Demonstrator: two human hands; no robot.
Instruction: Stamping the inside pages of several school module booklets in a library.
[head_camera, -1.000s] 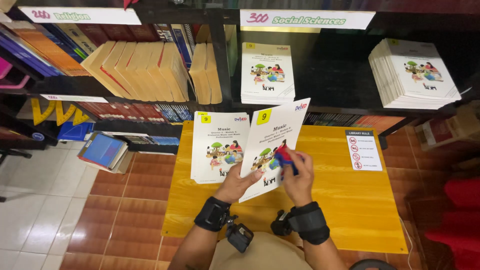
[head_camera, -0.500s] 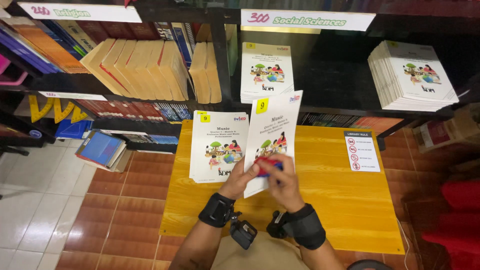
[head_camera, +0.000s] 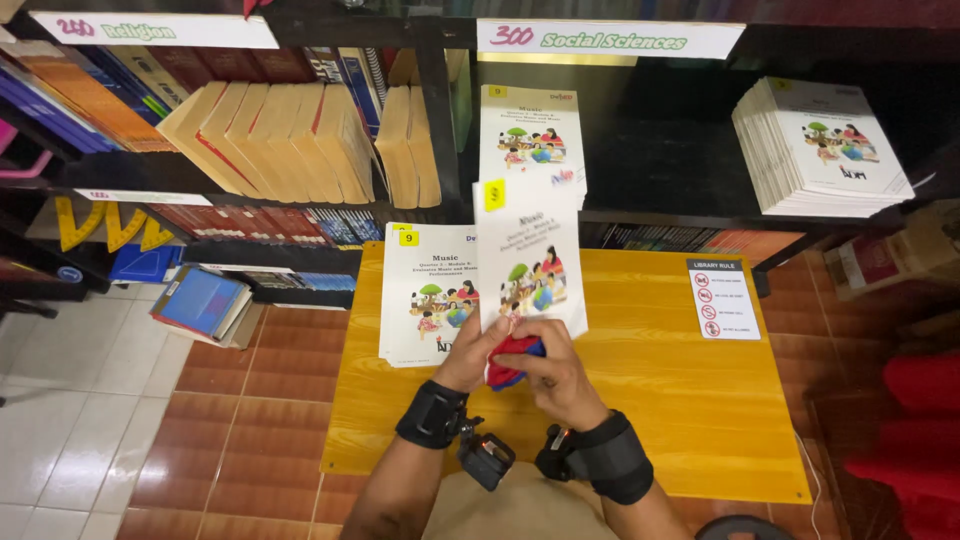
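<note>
I hold a thin white booklet (head_camera: 528, 255) with a cartoon cover upright over the yellow table (head_camera: 640, 400). My left hand (head_camera: 470, 352) grips its lower left edge. My right hand (head_camera: 555, 375) presses a red and blue cloth (head_camera: 510, 358) against the booklet's bottom edge. A matching booklet (head_camera: 425, 295) lies flat on the table just left of my hands. Both wrists wear black bands.
On the dark shelf behind stand another booklet stack (head_camera: 530, 140) and a larger stack (head_camera: 820, 150) at right. Tan books (head_camera: 280, 140) fill the left shelf. A white rules sign (head_camera: 722, 298) lies on the table's right. A blue book (head_camera: 200, 300) sits on a low shelf at left.
The booklet has swung from tilted to upright. My right hand with the cloth has slid down from the cover's middle to its bottom edge.
</note>
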